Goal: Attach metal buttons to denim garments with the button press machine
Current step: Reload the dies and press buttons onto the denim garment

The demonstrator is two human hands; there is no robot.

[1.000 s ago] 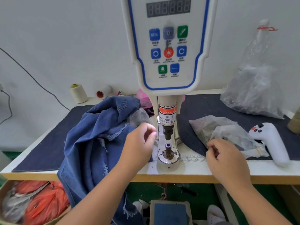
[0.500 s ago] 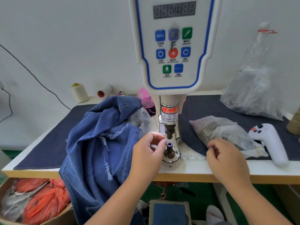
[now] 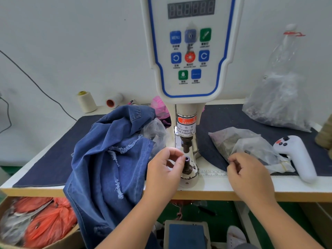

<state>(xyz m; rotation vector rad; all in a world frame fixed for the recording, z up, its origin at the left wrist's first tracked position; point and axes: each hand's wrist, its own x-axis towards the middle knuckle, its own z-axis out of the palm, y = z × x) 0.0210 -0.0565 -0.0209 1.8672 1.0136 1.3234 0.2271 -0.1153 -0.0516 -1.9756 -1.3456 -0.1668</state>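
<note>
At the button press machine (image 3: 188, 69), a person's left hand (image 3: 164, 172) brings curled fingertips to the lower die (image 3: 187, 163).
What it pinches cannot be told; the right hand (image 3: 248, 175), fingers curled, waits near the plastic bag (image 3: 251, 146). Any part should seat squarely, fingers clear beforehand.

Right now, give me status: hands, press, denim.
Left hand fingers at lower die. Right hand pinching at bag. Denim not under press.

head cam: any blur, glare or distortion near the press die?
Head view: even, soft light, no glare; die post fairly sharp; left hand fingertips and right hand slightly soft; wide-angle bends the table edge; panel small text illegible.
</note>
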